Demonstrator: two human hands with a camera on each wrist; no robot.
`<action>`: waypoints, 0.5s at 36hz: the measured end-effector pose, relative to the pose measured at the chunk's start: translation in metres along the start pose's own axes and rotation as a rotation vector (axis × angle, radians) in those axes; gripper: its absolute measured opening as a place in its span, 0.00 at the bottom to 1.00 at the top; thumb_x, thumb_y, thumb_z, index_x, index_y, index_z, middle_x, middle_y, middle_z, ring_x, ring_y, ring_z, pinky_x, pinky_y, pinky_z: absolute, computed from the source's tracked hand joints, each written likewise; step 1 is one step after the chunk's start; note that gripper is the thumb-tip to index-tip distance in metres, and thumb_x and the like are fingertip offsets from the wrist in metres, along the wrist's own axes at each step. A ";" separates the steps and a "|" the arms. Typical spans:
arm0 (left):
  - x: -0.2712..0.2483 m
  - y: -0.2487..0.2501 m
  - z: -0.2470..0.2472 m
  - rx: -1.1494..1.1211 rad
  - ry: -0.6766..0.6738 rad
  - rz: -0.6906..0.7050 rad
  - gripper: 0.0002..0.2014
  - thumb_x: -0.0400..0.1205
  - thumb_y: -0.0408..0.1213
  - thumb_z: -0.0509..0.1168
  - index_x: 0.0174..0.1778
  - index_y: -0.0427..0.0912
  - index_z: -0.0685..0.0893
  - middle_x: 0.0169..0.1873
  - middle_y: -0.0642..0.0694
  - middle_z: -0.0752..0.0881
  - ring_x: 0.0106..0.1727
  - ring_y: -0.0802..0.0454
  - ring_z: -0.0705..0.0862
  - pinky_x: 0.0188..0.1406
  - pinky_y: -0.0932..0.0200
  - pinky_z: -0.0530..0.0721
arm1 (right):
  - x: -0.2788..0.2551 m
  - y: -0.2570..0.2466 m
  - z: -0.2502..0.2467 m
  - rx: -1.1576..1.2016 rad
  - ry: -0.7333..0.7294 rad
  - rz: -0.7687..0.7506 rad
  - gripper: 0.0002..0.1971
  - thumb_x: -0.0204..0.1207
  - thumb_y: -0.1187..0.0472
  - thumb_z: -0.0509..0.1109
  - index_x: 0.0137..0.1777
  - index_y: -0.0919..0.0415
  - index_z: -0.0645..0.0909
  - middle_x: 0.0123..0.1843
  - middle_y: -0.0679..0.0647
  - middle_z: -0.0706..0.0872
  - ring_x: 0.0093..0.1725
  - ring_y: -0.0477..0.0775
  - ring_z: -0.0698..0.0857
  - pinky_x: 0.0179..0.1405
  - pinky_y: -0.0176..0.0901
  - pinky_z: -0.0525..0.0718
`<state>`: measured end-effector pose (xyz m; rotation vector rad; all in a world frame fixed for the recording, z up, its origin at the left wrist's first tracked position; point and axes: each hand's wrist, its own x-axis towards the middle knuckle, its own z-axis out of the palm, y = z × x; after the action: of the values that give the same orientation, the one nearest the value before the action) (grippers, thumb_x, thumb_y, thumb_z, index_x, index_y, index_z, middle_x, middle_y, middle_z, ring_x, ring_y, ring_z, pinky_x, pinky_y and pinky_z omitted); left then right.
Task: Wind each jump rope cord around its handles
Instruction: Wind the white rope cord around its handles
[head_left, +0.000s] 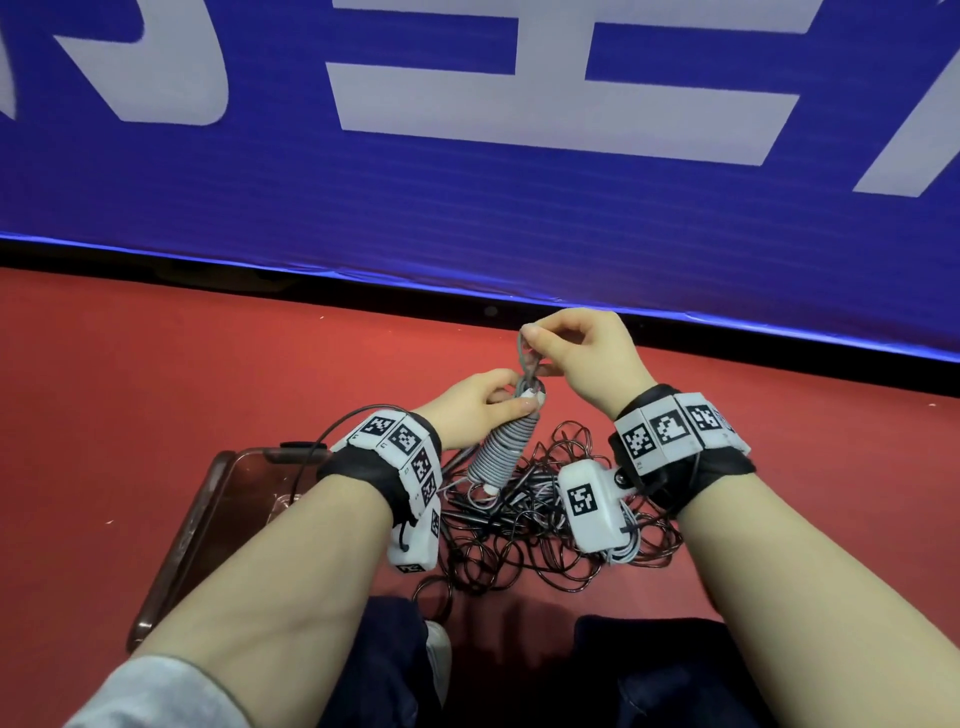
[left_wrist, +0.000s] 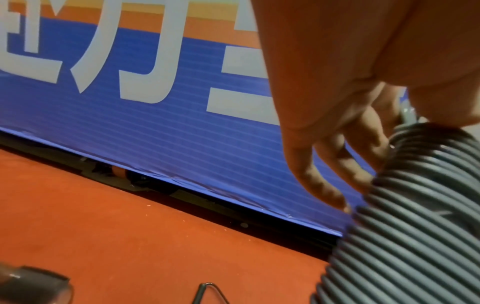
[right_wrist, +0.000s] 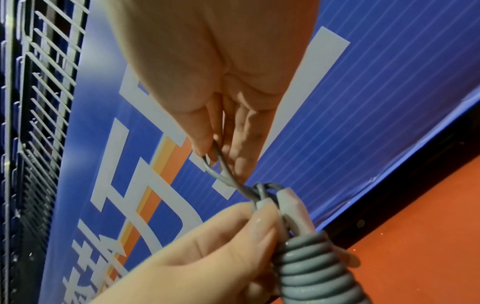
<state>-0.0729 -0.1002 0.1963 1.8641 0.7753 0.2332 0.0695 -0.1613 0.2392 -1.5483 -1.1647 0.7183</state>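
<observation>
A grey jump rope (head_left: 501, 452) is coiled tightly round its pair of handles. My left hand (head_left: 506, 397) grips the bundle near its top end, with the fingers curled round the coils (left_wrist: 415, 226). Just above it, my right hand (head_left: 532, 332) pinches a short loop of the grey cord (right_wrist: 221, 166). That loop runs up from the pale handle tips (right_wrist: 288, 203), where the cord crosses itself. Both hands are held above the floor. The lower end of the bundle points down toward my lap.
A tangled pile of dark jump ropes (head_left: 530, 530) lies on the red floor (head_left: 156, 374) under my hands. A brown tray (head_left: 208, 519) lies to the left. A blue banner (head_left: 467, 182) stands close ahead; a wire rack (right_wrist: 39, 102) shows beside it.
</observation>
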 end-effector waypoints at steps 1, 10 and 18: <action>0.001 0.000 0.000 -0.016 -0.001 -0.004 0.12 0.83 0.45 0.66 0.56 0.42 0.81 0.40 0.42 0.89 0.42 0.48 0.85 0.48 0.51 0.81 | 0.000 0.001 0.000 0.012 0.003 0.007 0.09 0.80 0.66 0.70 0.37 0.61 0.86 0.35 0.56 0.87 0.37 0.54 0.87 0.45 0.55 0.90; 0.006 0.005 -0.001 -0.159 0.062 0.005 0.12 0.81 0.41 0.69 0.58 0.42 0.84 0.52 0.42 0.89 0.56 0.45 0.87 0.67 0.40 0.79 | 0.000 -0.003 -0.006 0.061 0.073 -0.014 0.08 0.79 0.62 0.72 0.42 0.67 0.87 0.35 0.52 0.88 0.34 0.39 0.84 0.39 0.29 0.81; 0.007 0.006 -0.003 -0.254 0.092 0.038 0.18 0.81 0.36 0.70 0.67 0.43 0.78 0.53 0.42 0.88 0.54 0.48 0.86 0.59 0.48 0.82 | 0.001 -0.002 -0.002 0.052 0.077 -0.010 0.08 0.81 0.63 0.70 0.42 0.66 0.84 0.30 0.56 0.84 0.28 0.49 0.84 0.27 0.41 0.85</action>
<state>-0.0667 -0.0955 0.2019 1.6376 0.7365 0.4247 0.0710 -0.1609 0.2414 -1.5132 -1.0881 0.6711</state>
